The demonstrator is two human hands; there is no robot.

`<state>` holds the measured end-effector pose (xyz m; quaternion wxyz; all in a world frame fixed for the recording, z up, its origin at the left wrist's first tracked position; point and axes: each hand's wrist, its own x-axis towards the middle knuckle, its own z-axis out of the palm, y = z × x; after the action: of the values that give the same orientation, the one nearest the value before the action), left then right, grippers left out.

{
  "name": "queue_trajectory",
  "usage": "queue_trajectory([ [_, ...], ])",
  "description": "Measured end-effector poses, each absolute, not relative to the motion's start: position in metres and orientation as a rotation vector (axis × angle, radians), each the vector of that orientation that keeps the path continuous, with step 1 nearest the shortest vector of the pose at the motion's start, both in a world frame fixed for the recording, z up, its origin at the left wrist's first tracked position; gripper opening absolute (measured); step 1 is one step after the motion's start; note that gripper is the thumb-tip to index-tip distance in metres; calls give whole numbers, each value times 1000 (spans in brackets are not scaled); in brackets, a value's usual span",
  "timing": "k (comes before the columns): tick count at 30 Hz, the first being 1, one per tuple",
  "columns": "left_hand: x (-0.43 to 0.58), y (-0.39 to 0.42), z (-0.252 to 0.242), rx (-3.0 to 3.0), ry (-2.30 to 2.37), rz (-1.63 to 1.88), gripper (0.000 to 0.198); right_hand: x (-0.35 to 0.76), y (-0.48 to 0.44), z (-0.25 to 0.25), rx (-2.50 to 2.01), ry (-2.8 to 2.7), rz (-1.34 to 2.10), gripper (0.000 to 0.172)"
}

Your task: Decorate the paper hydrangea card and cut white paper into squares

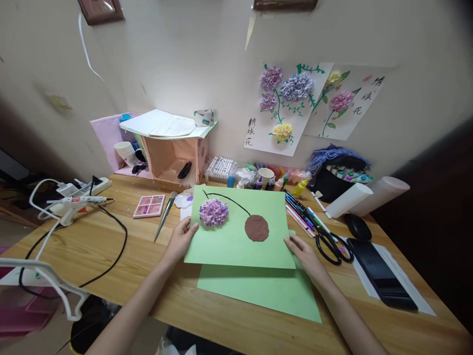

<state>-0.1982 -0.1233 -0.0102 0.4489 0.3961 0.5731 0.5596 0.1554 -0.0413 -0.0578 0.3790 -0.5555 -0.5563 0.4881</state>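
Note:
Both hands grip a light green sheet of paper (229, 249) by its opposite side edges, raised a little off the table. My left hand (184, 235) pinches the left edge, thumb on top. On the right edge, my right hand (300, 249) does the same, with most of its fingers hidden behind. A purple ruffled flower (214, 213) sits at the sheet's upper left. A dark curved stem line (232, 199) runs from above it to a brown round patch (256, 228). Beneath lies a second green sheet (258, 291), partly covered by the first.
Black scissors (328, 246), pens (301, 209) and a black phone (382, 276) lie to the right. A glue gun (76, 207) with looping cables, a pink palette (149, 206) and a brush (165, 216) lie left. Paint bottles (257, 183) line the back, below flower pictures (284, 108) on the wall.

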Motion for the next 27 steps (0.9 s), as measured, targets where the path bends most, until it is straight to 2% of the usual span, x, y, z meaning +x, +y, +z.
queue_trajectory([
  [3,-201,-108,3,1006,1403,1437,52,150,-38,-36,-1267,-1441,1396,42],
  [8,-200,-82,8,1095,1401,1477,44,150,-29,-23,-1154,-1266,1245,41],
  [16,-190,-69,-27,916,1287,1407,59,166,-21,-32,-1078,-824,1078,44],
  [23,-206,-63,-36,738,1104,1297,57,172,-46,-25,-1159,-881,1213,45],
  [27,-208,-62,-38,766,1211,1395,48,171,-76,-36,-1270,-936,1353,42],
])
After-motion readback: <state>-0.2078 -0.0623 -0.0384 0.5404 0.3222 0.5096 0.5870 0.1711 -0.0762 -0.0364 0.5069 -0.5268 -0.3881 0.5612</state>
